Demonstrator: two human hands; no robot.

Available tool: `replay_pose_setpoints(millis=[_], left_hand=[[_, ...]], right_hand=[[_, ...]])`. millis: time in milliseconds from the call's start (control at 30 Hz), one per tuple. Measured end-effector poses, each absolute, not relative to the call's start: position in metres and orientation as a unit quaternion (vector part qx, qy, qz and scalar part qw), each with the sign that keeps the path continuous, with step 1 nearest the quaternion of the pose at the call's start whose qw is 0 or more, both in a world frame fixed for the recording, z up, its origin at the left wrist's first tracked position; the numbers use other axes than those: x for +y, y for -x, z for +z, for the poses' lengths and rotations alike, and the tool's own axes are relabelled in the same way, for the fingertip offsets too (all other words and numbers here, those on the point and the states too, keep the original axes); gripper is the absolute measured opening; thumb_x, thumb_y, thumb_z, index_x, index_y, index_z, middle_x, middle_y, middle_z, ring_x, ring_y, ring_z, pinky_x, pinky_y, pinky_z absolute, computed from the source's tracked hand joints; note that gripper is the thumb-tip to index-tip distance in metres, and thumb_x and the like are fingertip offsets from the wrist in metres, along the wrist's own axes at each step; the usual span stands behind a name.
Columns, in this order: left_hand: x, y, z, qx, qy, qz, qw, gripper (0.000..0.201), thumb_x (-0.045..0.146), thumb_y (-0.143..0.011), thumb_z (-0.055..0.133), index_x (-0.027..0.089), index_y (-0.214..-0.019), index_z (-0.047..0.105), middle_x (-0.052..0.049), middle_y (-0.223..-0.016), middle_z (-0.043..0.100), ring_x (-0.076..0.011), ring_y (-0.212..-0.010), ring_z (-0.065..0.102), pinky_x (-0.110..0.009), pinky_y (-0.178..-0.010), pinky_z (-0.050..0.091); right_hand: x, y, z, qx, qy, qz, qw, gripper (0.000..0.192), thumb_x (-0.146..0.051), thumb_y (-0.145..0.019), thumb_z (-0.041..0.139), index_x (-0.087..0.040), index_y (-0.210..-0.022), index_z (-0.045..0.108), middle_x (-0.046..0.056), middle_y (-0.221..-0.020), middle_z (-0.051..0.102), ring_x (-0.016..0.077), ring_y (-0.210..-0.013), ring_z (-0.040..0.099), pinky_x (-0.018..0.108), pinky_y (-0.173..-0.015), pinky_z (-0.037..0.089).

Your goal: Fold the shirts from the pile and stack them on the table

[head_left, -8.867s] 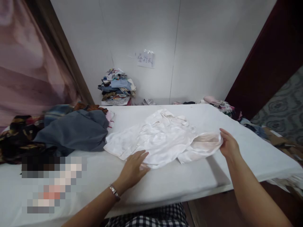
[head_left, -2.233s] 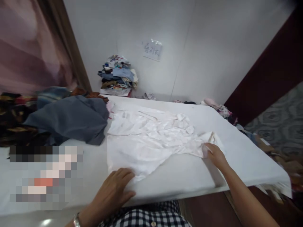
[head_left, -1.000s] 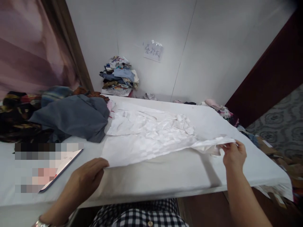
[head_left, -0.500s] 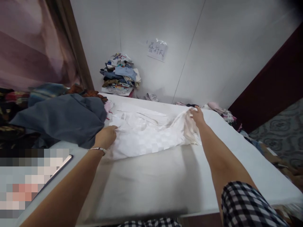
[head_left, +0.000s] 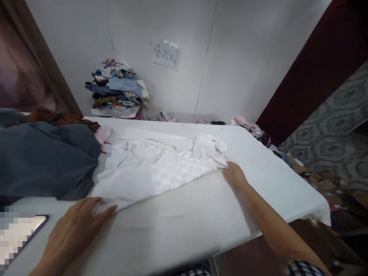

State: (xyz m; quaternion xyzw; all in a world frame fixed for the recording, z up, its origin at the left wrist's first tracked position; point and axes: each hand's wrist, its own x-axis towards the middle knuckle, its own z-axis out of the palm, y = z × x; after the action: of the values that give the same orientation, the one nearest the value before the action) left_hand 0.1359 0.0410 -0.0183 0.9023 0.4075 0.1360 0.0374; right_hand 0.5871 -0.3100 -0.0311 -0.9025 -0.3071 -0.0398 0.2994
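Observation:
A white shirt (head_left: 161,165) lies spread and folded lengthwise on the white-covered table (head_left: 201,214). My left hand (head_left: 77,226) rests flat on its near left corner, fingers apart. At the shirt's near right edge my right hand (head_left: 234,176) presses down with the fingertips touching the fabric. Neither hand lifts the cloth off the table.
A grey garment heap (head_left: 43,161) with darker clothes behind it fills the table's left end. A stack of folded clothes (head_left: 117,90) stands by the back wall under a paper sign (head_left: 166,54). More clothes (head_left: 250,126) lie beyond the table's right end. A phone (head_left: 25,234) lies at the near left.
Both hands carried the shirt's near edge away from me and folded it over, then drew back along the fold. The left hand is now at the near left corner, the right at the right edge.

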Motion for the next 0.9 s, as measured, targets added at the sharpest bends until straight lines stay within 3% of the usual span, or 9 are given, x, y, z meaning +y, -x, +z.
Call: replay_pose_setpoints(millis=[100,267,400,500,600,667,800,900], left_hand=[[0.032,-0.144,-0.013,0.403,-0.909,0.099,0.029,0.047,0.057,-0.081,0.033,0.021,-0.087,0.063,-0.011,-0.103,0.067,-0.0312,-0.095,0.062,-0.044,-0.08,0.048],[0.036,-0.152,0.003,0.38,-0.919,0.099,0.028,0.035,0.038,-0.083,0.026,0.02,-0.075,0.055,-0.012,-0.087,0.065,-0.0272,-0.083,0.062,-0.039,-0.077,0.047],[0.044,-0.133,-0.001,0.361,-0.923,0.128,0.036,0.032,0.039,-0.084,0.026,0.023,-0.074,0.052,-0.011,-0.087,0.066,-0.0253,-0.083,0.063,-0.037,-0.078,0.048],[0.045,-0.114,-0.015,0.335,-0.933,0.114,0.062,0.032,0.038,-0.084,0.027,0.024,-0.074,0.054,-0.01,-0.088,0.068,-0.0248,-0.087,0.064,-0.037,-0.083,0.048],[0.042,-0.106,-0.026,0.33,-0.936,0.094,0.076,0.033,0.04,-0.083,0.031,0.023,-0.077,0.059,-0.011,-0.098,0.069,-0.0253,-0.095,0.064,-0.037,-0.089,0.047],[0.039,-0.108,-0.025,0.349,-0.928,0.101,0.082,0.038,0.047,-0.082,0.036,0.02,-0.087,0.063,-0.012,-0.108,0.068,-0.0264,-0.103,0.062,-0.038,-0.093,0.046],[0.036,-0.124,-0.009,0.389,-0.906,0.139,0.091,0.05,0.053,-0.082,0.04,0.015,-0.104,0.064,-0.013,-0.119,0.065,-0.0264,-0.108,0.061,-0.037,-0.095,0.046],[0.034,-0.146,0.003,0.369,-0.913,0.165,0.06,0.045,0.044,-0.087,0.036,0.015,-0.107,0.064,-0.013,-0.12,0.065,-0.0252,-0.11,0.06,-0.036,-0.097,0.044]], right_hand=[[-0.306,-0.598,-0.03,-0.265,0.873,-0.007,0.409,0.032,-0.041,-0.074,0.055,-0.018,-0.092,0.068,0.009,-0.098,0.069,0.0275,-0.101,0.058,0.038,-0.09,0.043],[-0.303,-0.615,-0.015,-0.198,0.845,0.01,0.496,0.04,-0.05,-0.076,0.044,-0.016,-0.084,0.062,0.004,-0.074,0.064,0.0186,-0.072,0.057,0.031,-0.067,0.047],[-0.331,-0.611,-0.01,-0.205,0.85,0.042,0.484,0.035,-0.051,-0.067,0.058,-0.016,-0.067,0.06,-0.003,-0.055,0.053,0.0132,-0.056,0.048,0.025,-0.054,0.038],[-0.358,-0.604,-0.013,-0.242,0.876,0.071,0.412,0.03,-0.046,-0.065,0.063,-0.016,-0.062,0.062,-0.004,-0.051,0.052,0.0126,-0.053,0.046,0.024,-0.052,0.033],[-0.378,-0.6,-0.016,-0.25,0.912,0.07,0.317,0.025,-0.04,-0.069,0.06,-0.017,-0.077,0.069,-0.002,-0.058,0.061,0.0149,-0.057,0.053,0.025,-0.055,0.037],[-0.382,-0.598,-0.015,-0.234,0.925,0.045,0.296,0.03,-0.032,-0.069,0.061,-0.018,-0.094,0.07,0.002,-0.074,0.069,0.0179,-0.067,0.06,0.028,-0.063,0.043],[-0.363,-0.576,-0.006,-0.29,0.892,-0.049,0.343,0.038,-0.027,-0.074,0.055,-0.02,-0.11,0.066,0.008,-0.115,0.066,0.0233,-0.103,0.061,0.035,-0.083,0.048],[-0.329,-0.538,-0.004,-0.403,0.834,-0.054,0.373,0.036,-0.033,-0.083,0.049,-0.023,-0.114,0.064,0.007,-0.122,0.063,0.023,-0.114,0.056,0.037,-0.089,0.048]])
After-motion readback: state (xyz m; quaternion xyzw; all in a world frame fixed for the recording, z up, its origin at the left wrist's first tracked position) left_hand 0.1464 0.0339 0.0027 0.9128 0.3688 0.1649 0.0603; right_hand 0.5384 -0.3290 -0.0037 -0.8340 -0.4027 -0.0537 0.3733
